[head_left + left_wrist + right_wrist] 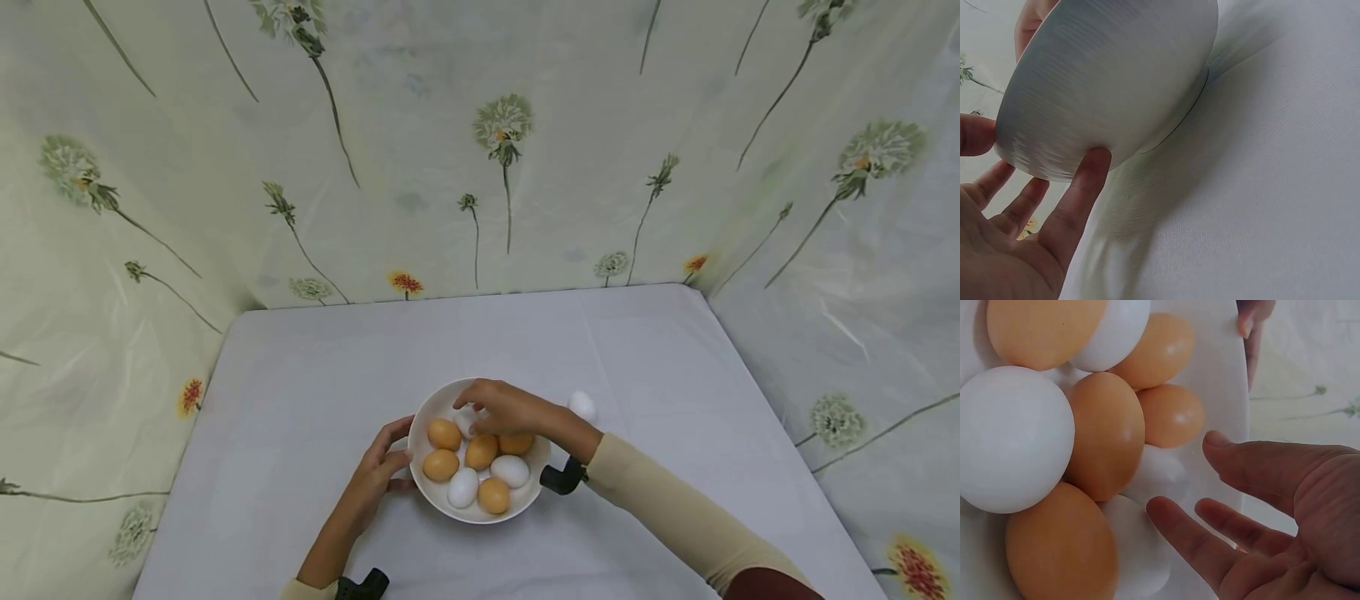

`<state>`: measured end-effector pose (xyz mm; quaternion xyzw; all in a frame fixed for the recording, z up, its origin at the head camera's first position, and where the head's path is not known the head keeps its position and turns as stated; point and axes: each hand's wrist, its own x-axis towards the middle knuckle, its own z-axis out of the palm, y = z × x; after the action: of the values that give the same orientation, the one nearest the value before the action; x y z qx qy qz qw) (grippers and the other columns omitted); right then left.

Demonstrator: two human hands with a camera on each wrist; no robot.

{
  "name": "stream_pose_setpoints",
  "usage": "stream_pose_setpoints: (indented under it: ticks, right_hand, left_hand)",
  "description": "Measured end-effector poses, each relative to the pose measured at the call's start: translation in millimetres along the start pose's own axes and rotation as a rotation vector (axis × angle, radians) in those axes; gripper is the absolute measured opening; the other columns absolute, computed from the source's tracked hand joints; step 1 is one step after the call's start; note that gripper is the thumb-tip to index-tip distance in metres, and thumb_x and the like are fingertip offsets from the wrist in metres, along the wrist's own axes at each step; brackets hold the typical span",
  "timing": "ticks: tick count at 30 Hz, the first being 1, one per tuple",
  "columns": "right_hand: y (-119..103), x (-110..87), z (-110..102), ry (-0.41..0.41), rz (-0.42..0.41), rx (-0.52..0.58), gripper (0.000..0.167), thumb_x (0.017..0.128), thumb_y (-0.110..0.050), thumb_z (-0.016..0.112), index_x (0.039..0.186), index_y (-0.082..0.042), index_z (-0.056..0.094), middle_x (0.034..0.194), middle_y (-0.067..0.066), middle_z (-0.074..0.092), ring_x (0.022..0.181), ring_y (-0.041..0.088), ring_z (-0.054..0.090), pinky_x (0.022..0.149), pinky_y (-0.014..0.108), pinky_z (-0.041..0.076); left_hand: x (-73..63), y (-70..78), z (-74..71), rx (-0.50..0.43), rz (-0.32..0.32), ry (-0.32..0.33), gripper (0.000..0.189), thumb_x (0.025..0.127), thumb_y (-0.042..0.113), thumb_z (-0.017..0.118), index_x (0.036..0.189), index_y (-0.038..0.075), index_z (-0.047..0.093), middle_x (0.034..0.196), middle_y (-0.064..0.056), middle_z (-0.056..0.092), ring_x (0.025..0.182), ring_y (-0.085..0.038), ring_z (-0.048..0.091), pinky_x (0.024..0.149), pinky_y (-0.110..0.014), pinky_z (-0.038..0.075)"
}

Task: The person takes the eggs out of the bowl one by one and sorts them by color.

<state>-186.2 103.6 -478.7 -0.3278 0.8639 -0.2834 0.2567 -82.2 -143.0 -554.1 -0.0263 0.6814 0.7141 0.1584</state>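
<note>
A white bowl (pixel 480 515) stands on the table, holding several brown eggs (pixel 482 452) and several white eggs (pixel 463 487). My left hand (pixel 372 475) touches the bowl's left side; in the left wrist view its spread fingers rest against the outer wall (pixel 1116 81). Over the far part of the bowl reaches my right hand (pixel 502 408), close above a white egg (pixel 465 422). The right wrist view shows its thumb and fingers apart, with nothing gripped; one fingertip (pixel 1159 506) lies beside a white egg (pixel 1138 550), and contact is unclear.
Another white egg (pixel 581 406) lies outside the bowl on the white tablecloth (pixel 337 358), beyond my right wrist. Dandelion-printed sheets (pixel 420 150) hang behind the table and at both sides.
</note>
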Motion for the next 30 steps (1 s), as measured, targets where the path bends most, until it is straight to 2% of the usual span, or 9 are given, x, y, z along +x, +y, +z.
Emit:
stream_pose_setpoints:
  ticks: [5, 18, 25, 30]
  right_hand:
    - [-2.2, 2.4, 2.3, 0.002, -0.022, -0.033, 0.038, 0.088, -0.006, 0.074, 0.125, -0.002, 0.067, 0.133, 0.015, 0.06, 0.115, 0.028, 0.06, 0.099, 0.043, 0.052]
    - [-2.9, 10.0, 8.4, 0.019, -0.005, -0.186, 0.035, 0.087, -0.012, 0.075, 0.122, -0.01, 0.071, 0.129, 0.008, 0.064, 0.127, 0.024, 0.055, 0.109, 0.041, 0.045]
    - [-7.3, 12.8, 9.5, 0.015, -0.011, -0.201, 0.035, 0.086, -0.012, 0.077, 0.12, -0.009, 0.071, 0.128, 0.008, 0.065, 0.129, 0.027, 0.054, 0.114, 0.044, 0.041]
    - [-7.9, 13.9, 11.4, 0.011, -0.027, -0.193, 0.035, 0.085, -0.009, 0.077, 0.12, -0.007, 0.071, 0.126, 0.01, 0.065, 0.126, 0.027, 0.056, 0.112, 0.043, 0.042]
  left_hand:
    - [0.2, -1.3, -0.4, -0.002, 0.003, -0.003, 0.051, 0.096, 0.017, 0.056, 0.146, 0.022, 0.046, 0.154, -0.012, 0.039, 0.122, -0.037, 0.058, 0.078, -0.045, 0.061]
    - [0.9, -2.5, -0.8, -0.011, 0.009, -0.006, 0.051, 0.096, 0.017, 0.056, 0.146, 0.022, 0.046, 0.154, -0.012, 0.039, 0.123, -0.037, 0.057, 0.078, -0.045, 0.061]
    - [1.0, -2.4, -1.4, -0.011, 0.009, -0.014, 0.051, 0.097, 0.017, 0.056, 0.146, 0.022, 0.045, 0.155, -0.012, 0.038, 0.123, -0.037, 0.057, 0.079, -0.045, 0.061]
    - [1.0, -3.7, -1.4, -0.01, 0.009, -0.011, 0.051, 0.097, 0.017, 0.056, 0.147, 0.022, 0.045, 0.154, -0.012, 0.038, 0.122, -0.036, 0.057, 0.079, -0.044, 0.061]
